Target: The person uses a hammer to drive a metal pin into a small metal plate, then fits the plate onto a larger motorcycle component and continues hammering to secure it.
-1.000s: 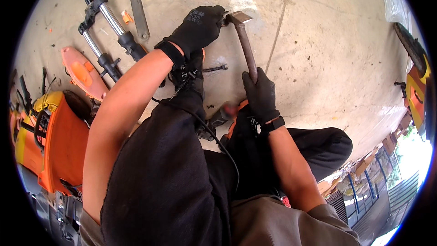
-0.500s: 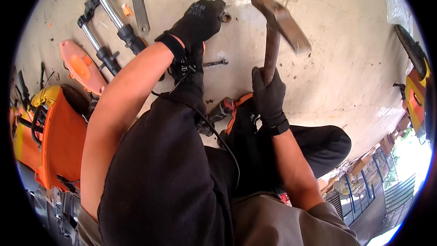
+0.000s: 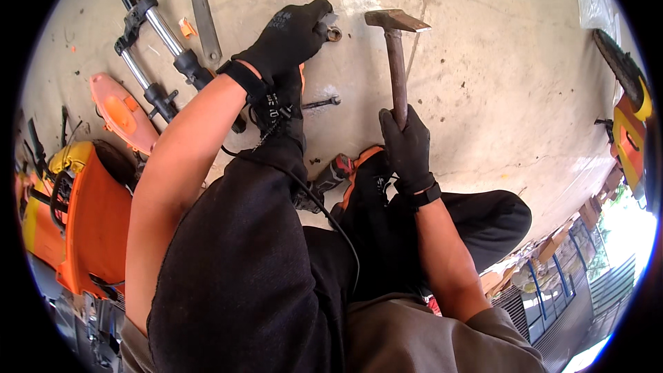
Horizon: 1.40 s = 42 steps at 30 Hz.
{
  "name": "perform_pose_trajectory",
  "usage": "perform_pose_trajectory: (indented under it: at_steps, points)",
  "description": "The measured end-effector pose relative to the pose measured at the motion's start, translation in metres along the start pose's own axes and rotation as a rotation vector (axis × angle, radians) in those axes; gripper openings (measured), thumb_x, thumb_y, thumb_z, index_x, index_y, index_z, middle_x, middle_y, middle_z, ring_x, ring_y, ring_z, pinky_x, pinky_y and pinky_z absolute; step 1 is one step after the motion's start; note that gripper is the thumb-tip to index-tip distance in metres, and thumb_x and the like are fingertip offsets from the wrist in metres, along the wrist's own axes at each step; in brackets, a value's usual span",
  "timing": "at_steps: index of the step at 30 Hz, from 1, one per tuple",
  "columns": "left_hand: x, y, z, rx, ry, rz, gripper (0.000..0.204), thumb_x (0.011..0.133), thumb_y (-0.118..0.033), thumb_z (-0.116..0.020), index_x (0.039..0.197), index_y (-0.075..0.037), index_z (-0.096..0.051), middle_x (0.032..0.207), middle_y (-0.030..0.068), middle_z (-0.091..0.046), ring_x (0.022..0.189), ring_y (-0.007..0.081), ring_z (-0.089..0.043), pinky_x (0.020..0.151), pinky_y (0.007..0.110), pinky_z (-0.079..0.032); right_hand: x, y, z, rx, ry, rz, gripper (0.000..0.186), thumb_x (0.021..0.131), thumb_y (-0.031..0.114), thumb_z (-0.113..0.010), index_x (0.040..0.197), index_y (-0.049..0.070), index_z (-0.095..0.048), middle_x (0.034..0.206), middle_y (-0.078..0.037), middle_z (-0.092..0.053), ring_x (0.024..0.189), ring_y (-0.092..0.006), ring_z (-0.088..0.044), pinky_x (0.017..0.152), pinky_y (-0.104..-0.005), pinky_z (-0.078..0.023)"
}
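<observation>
My right hand (image 3: 406, 150), in a black glove, is wrapped round the wooden handle of a hammer (image 3: 396, 62). The hammer's worn metal head stands at the far end, to the right of my left hand. My left hand (image 3: 283, 38), also gloved in black, is closed with its fingers pinched together over the floor. At its fingertips shows a small metal piece with a round, ring-like end (image 3: 334, 33); the rest is hidden by the glove. The hammer head and this piece are apart. A wrench (image 3: 322, 103) lies on the floor beside my left shoe.
At the left lie a motorcycle fork (image 3: 162, 24), an adjustable wrench (image 3: 202, 17), a pink-orange plastic panel (image 3: 121, 114) and a large orange body part (image 3: 103, 221). A red and grey power tool (image 3: 334, 173) rests between my feet. A wheeled yellow-orange vehicle (image 3: 628, 135) stands right.
The hammer has swung down and leftward, its head now nearer the metal piece and no longer blurred. My left hand has shifted slightly left, and the view has shifted a little.
</observation>
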State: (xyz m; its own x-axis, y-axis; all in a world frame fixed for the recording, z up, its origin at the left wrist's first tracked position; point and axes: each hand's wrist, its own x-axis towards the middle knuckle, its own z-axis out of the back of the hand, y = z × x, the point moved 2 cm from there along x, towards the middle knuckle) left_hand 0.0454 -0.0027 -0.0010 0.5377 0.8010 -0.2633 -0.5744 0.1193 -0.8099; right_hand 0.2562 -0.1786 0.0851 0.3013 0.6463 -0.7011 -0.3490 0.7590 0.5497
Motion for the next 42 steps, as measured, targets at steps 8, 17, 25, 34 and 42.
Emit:
perform_pose_trajectory:
  at_steps: [8, 17, 25, 34, 42]
  points:
    - [0.010, 0.006, -0.002, -0.014, 0.013, -0.046, 0.017, 0.091, -0.016, -0.058, 0.099, -0.002, -0.063, 0.086, 0.0233, -0.068, 0.083, 0.0428, -0.065, 0.074, 0.048, -0.051, -0.002, -0.002, -0.008, -0.094, 0.037, 0.046, 0.028, 0.095, 0.024, -0.065, 0.082, 0.002, -0.055, 0.061, -0.013, -0.057, 0.053, -0.0244, -0.057, 0.052, -0.0391, -0.044]
    - [0.017, 0.013, -0.003, 0.024, 0.053, -0.167, 0.019, 0.092, -0.020, -0.057, 0.093, -0.002, -0.060, 0.080, 0.0227, -0.064, 0.080, 0.0428, -0.064, 0.071, 0.050, -0.049, -0.003, 0.000, -0.012, -0.128, 0.074, 0.083, 0.028, 0.096, 0.025, -0.065, 0.083, 0.003, -0.054, 0.062, -0.016, -0.059, 0.054, -0.0320, -0.061, 0.052, -0.0424, -0.045]
    - [0.021, 0.012, -0.004, 0.041, 0.045, -0.131, 0.013, 0.084, -0.016, -0.066, 0.087, -0.004, -0.061, 0.075, 0.0167, -0.064, 0.073, 0.0382, -0.062, 0.067, 0.046, -0.049, -0.001, -0.001, -0.014, -0.121, 0.057, 0.116, 0.028, 0.096, 0.025, -0.064, 0.083, 0.003, -0.053, 0.061, -0.016, -0.058, 0.053, -0.0331, -0.060, 0.052, -0.0433, -0.044]
    - [0.013, 0.003, 0.000, 0.031, 0.165, -0.062, 0.013, 0.092, -0.013, -0.059, 0.097, -0.002, -0.063, 0.084, 0.0229, -0.068, 0.083, 0.0419, -0.067, 0.072, 0.049, -0.051, 0.003, -0.005, -0.024, -0.167, 0.090, 0.154, 0.025, 0.096, 0.024, -0.063, 0.085, 0.003, -0.055, 0.063, -0.017, -0.061, 0.057, -0.0354, -0.063, 0.053, -0.0449, -0.046]
    - [0.006, 0.007, 0.001, 0.093, 0.127, -0.140, 0.016, 0.091, -0.012, -0.057, 0.101, 0.000, -0.061, 0.087, 0.0250, -0.068, 0.083, 0.0439, -0.066, 0.073, 0.050, -0.051, -0.003, 0.010, -0.020, -0.109, 0.054, 0.074, 0.024, 0.097, 0.023, -0.063, 0.085, 0.003, -0.054, 0.062, -0.015, -0.061, 0.057, -0.0341, -0.064, 0.053, -0.0440, -0.047]
